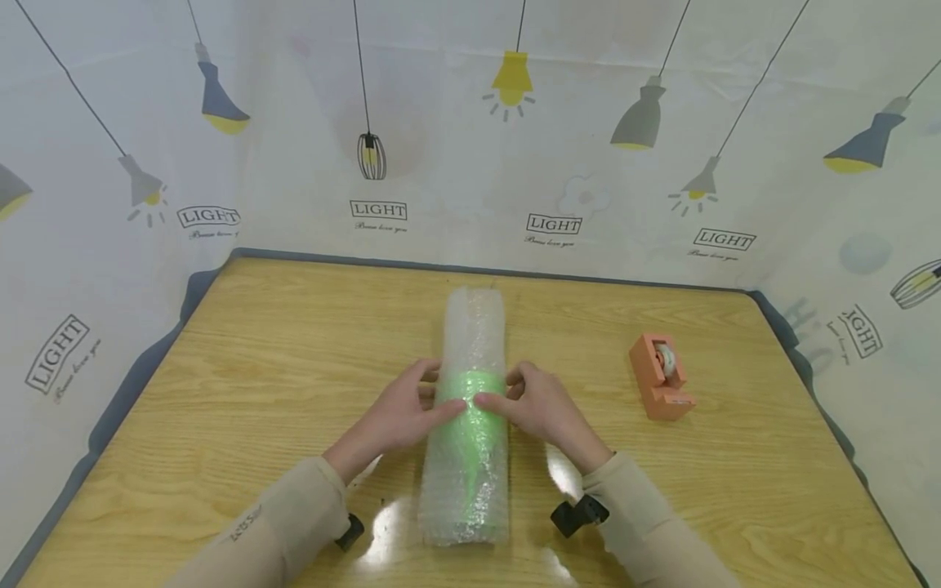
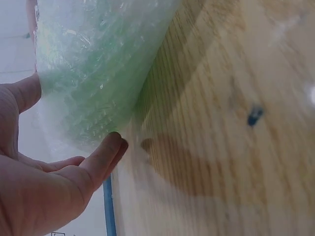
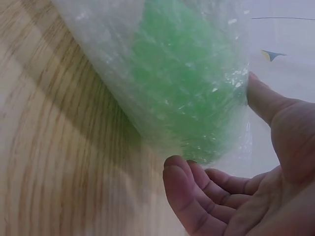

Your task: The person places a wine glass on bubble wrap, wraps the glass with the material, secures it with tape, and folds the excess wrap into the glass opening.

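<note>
A long roll of bubble wrap [image 1: 474, 331] lies lengthwise on the wooden table in the head view, with something green showing through its middle. What the green thing is, the wrap hides. My left hand [image 1: 403, 415] holds the roll's left side, thumb on top and fingers down the side. On the opposite side, my right hand [image 1: 546, 406] holds it likewise, the two thumb tips close together on top. Both wrist views show fingertips at the lower edge of the bubble wrap [image 3: 189, 83], near the tabletop.
An orange tape dispenser [image 1: 654, 392] with a roll of tape stands to the right on the wooden table [image 1: 294, 327]. A white curtain [image 1: 456, 106] printed with lamps borders the table at the back and both sides.
</note>
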`<state>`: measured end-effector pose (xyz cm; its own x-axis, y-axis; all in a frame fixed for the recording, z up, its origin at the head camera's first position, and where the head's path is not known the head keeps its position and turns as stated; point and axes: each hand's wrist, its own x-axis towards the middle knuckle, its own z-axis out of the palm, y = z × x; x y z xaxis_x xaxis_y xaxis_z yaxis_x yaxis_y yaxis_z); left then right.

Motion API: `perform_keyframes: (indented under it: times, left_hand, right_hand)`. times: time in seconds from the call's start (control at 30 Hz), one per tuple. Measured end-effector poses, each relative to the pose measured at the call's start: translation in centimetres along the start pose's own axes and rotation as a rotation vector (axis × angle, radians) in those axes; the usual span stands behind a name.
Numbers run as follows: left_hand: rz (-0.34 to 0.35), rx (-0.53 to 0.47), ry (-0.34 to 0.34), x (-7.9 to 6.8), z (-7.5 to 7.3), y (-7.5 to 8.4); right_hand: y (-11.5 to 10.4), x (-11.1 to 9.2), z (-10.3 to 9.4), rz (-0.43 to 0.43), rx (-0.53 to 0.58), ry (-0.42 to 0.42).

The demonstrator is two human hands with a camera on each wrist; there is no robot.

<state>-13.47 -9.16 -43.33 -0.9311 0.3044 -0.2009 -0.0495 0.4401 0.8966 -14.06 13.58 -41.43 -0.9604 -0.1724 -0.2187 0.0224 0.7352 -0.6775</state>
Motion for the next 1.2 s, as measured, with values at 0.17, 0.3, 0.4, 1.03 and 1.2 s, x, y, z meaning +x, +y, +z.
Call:
perform_keyframes:
  times: [0.17,0.3,0.4,1.03,1.2]
  left_hand:
    - [-0.08,0.066,-0.018,0.0,-0.4,0.0]
    - [-0.117,0.115,-0.039,0.1,-0.6,0.1]
    - [-0.133,0.102,-0.052,0.2,-0.7,0.1]
    - [-0.173,-0.051,-0.106,0.7,-0.3,0.0]
    - [-0.126,-0.042,-0.11,0.8,-0.5,0.2]
  right_hand:
    - [0.3,0.3,0.3,0.062,0.064,-0.062]
    - [0.7,0.7,0.5,0.085,0.131,-0.113]
    - [1.0,0.9,0.6,0.084,0.188,-0.136]
    - [2.2,0.9,0.1,0.05,0.455,-0.272]
    - [2.0,0.9,-0.2,0.043,0.457,-0.237]
